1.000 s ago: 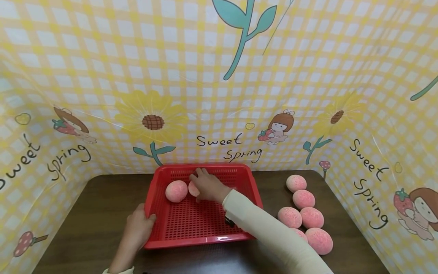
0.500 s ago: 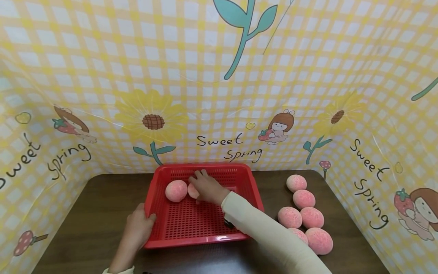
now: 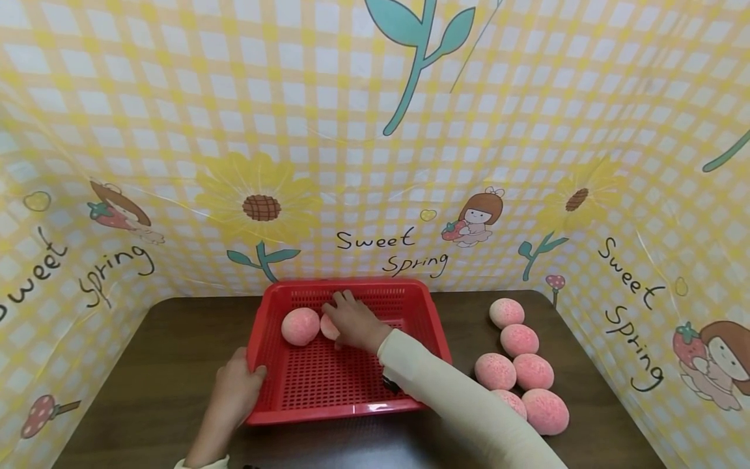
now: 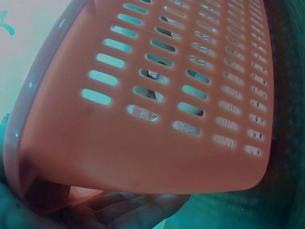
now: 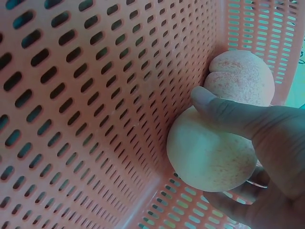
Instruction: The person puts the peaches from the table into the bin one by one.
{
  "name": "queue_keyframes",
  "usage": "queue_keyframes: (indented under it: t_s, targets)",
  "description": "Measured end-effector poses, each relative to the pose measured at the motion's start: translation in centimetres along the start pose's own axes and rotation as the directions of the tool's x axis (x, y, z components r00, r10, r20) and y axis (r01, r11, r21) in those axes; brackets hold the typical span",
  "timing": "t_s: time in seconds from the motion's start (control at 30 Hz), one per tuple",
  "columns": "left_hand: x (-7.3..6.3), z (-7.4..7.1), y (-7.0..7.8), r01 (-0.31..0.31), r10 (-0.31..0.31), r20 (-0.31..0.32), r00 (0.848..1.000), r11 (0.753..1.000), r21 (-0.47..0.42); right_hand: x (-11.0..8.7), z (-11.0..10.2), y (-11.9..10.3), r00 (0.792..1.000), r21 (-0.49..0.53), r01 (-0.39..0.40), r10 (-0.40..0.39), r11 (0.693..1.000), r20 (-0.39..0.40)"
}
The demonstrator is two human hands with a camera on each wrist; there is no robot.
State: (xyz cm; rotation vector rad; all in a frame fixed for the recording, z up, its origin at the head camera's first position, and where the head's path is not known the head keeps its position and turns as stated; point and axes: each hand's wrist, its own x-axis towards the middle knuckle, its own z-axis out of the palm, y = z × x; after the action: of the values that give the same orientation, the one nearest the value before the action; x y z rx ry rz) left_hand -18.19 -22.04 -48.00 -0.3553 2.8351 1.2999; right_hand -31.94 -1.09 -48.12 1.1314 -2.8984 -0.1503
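A red slotted plastic basket (image 3: 336, 410) stands on the table, its left rim gripped by my left hand (image 3: 237, 387). The left wrist view shows the fingers (image 4: 143, 210) curled under that rim, beside the basket's side wall (image 4: 119, 152). My right hand (image 3: 360, 324) reaches into the basket and holds a pink peach (image 3: 328, 327) low at the back. In the right wrist view the thumb lies across the held peach (image 5: 209, 155), with fingers around its other side. A second peach (image 3: 301, 327) sits at its left, its crease visible in the right wrist view.
Several more peaches (image 3: 519, 341) lie in a group on the right of the dark wooden table (image 3: 152, 365). One is partly hidden by my right sleeve (image 3: 451, 397). A yellow checked cloth (image 3: 363, 163) walls the table at the back and both sides.
The fingers of my right hand have shifted slightly over the peach, which stays in about the same spot. My left hand, the basket and the peaches on the table stay put.
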Motion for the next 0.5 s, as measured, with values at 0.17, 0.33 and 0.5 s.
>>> queue_keyframes:
  t_s: [0.17,0.33,0.5]
  targets:
    - [-0.06,0.04,0.08,0.001,-0.001,0.0,1.0,1.0,-0.005,-0.18,-0.04,0.03,1.0,0.032,0.001,-0.001,0.999,-0.004]
    - [-0.05,0.05,0.06,0.004,-0.004,0.003,1.0,1.0,-0.008,-0.16,0.07,0.07,1.0,0.047,0.003,-0.003,0.999,-0.011]
    - [-0.03,0.02,-0.05,-0.006,0.006,-0.006,1.0,1.0,-0.004,-0.11,0.07,0.01,1.0,0.045,-0.003,0.004,0.999,-0.013]
